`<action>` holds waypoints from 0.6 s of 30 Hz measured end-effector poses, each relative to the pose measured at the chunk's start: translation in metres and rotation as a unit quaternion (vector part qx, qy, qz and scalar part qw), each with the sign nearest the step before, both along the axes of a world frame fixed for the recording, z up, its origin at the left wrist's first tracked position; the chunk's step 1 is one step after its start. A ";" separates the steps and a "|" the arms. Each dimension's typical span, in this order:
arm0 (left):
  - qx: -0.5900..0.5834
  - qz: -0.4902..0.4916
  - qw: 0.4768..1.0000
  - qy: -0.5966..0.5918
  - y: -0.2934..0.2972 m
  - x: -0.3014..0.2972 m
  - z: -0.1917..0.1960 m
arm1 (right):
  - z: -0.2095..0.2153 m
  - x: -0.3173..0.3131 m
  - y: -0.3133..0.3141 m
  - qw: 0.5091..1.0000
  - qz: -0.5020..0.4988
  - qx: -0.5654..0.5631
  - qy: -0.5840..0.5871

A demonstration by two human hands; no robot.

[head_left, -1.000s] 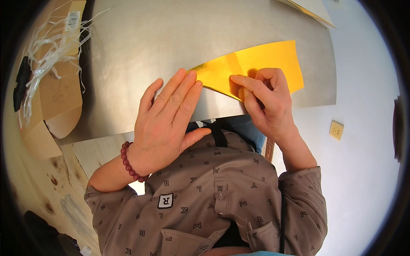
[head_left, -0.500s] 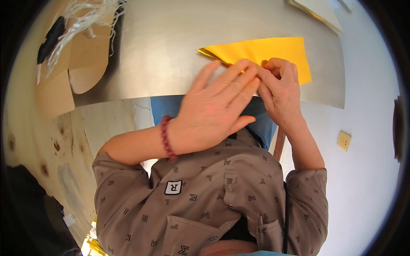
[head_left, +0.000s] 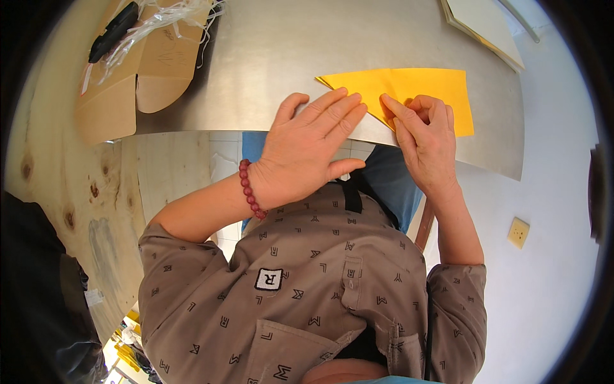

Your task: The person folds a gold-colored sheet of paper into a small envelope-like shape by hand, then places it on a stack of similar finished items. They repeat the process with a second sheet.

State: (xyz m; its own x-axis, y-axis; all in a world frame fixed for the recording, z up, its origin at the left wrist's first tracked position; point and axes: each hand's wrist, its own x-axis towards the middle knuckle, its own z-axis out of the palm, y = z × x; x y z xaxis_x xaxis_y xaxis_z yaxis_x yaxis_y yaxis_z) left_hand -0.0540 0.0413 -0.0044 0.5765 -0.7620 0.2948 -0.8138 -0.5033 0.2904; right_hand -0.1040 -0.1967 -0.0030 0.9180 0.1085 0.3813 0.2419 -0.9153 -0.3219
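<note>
A folded yellow sheet (head_left: 435, 89), seemingly paper, lies on the metal tabletop near its front edge. It tapers to a point on the left, and its slanted near side is folded. My left hand (head_left: 307, 141), with a red bead bracelet at its wrist, is open and flat, fingertips resting on that slanted side near the tip. At the sheet's lower middle, my right hand (head_left: 425, 131) grips the near edge, index finger stretched over the top and the other fingers curled. The right thumb's tip is partly hidden.
On the left of the metal tabletop (head_left: 268, 38) stands an open cardboard box (head_left: 115, 96) with white plastic strands (head_left: 160, 32) and a black tool-like object (head_left: 114, 32). Pale sheets or a board (head_left: 486, 29) lie at the far right. A white wall with an outlet (head_left: 519, 232) borders the right side.
My left hand has slid left along the slanted side, away from my right fingers. The dark, shiny lifted strip near the tip now looks flatter. The whole view has shifted slightly.
</note>
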 end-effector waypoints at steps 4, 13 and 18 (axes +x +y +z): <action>-0.001 0.024 0.999 -0.024 0.009 0.005 0.001 | 0.000 0.000 -0.002 1.000 0.002 -0.006 -0.005; -0.010 0.051 0.997 -0.064 0.016 0.014 0.000 | -0.001 -0.001 0.000 1.000 0.010 0.000 -0.017; -0.008 0.050 0.996 -0.074 0.013 0.013 -0.001 | 0.006 -0.001 0.000 1.000 -0.004 0.000 0.004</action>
State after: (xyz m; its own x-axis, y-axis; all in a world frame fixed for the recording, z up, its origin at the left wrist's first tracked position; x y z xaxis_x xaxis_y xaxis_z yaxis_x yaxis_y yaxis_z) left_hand -0.0410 0.0547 -0.0054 0.5987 -0.6975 0.3938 -0.7944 -0.5799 0.1806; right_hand -0.1046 -0.1970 0.0030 0.9217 0.1003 0.3747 0.2314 -0.9175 -0.3236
